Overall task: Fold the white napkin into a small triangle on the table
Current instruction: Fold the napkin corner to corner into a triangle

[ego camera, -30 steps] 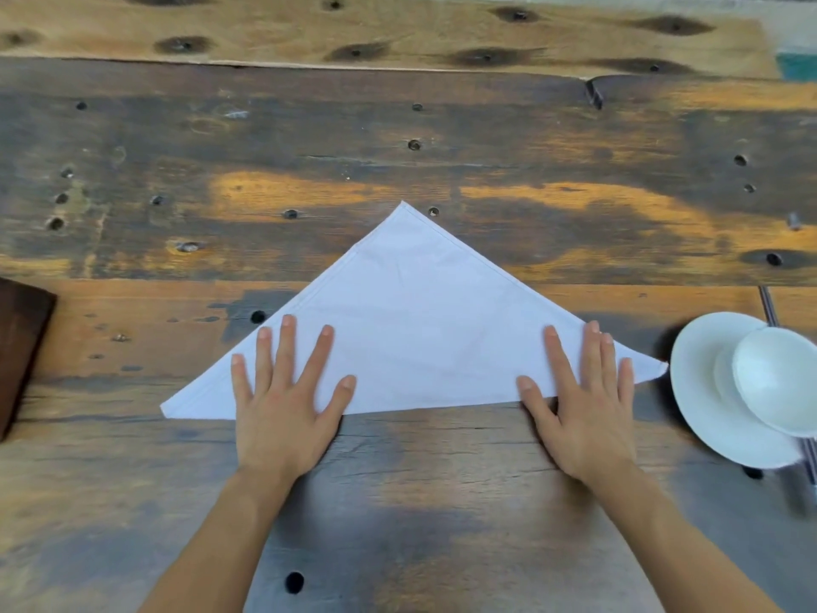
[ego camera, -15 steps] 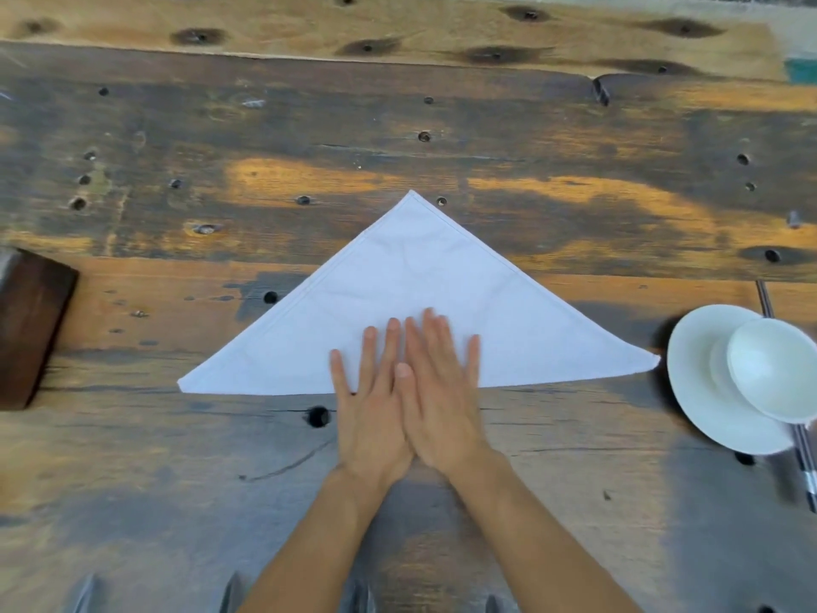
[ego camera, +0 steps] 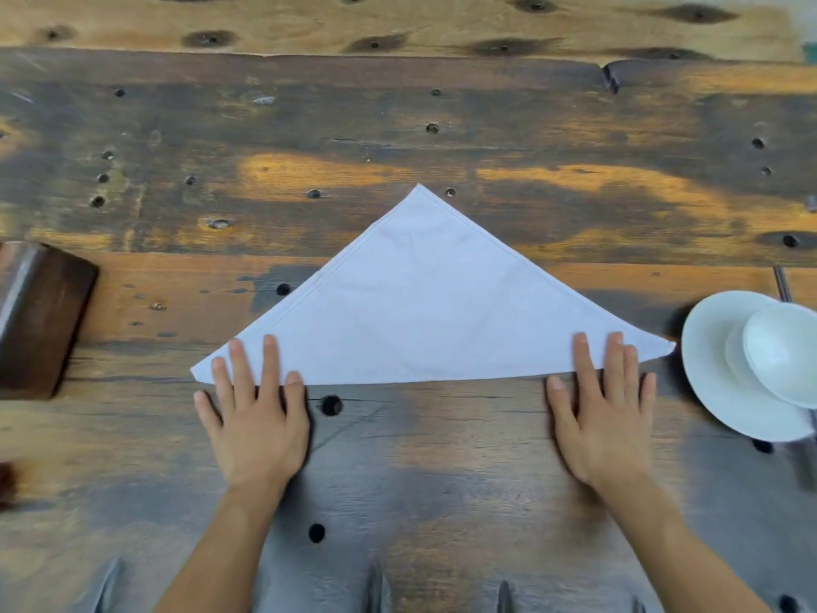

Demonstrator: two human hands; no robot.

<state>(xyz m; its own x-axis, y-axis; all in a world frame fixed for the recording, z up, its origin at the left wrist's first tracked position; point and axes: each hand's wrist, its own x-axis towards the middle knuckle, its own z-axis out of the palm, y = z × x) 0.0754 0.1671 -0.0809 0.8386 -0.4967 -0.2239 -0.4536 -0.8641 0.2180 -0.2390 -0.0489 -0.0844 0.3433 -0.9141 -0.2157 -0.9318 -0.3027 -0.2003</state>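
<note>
Napkin [ego camera: 424,311] lies flat on the wooden surface [ego camera: 442,457] as one large triangle: apex pointing far, long folded edge running left–right along the near side.

Change noted: half a second ago both hands sat side by side at the middle of the near edge; a second ago they were apart. Now they are apart again, one at each end. Left hand [ego camera: 256,418] is palm-down at the left corner, its fingers [ego camera: 270,360] spread and lying flat over the cloth. Right hand [ego camera: 605,413] is palm-down near the right corner, fingers likewise extended onto the napkin, thumb off the cloth on bare wood. Neither hand pinches or lifts anything; both are fully open and only press.

Reading: this looks like a smoothing stroke from centre outward, setting the crease of the first fold. The triangle is still large, so the task is partway; at least one more fold appears needed.

Next move, judged: take one end corner and carry it over to the other, or up to the apex.

Hazard: white plate [ego camera: 712,369] with bowl [ego camera: 782,351] sits just beside the right corner. Dark wooden block [ego camera: 40,320] at left is well apart.
</note>
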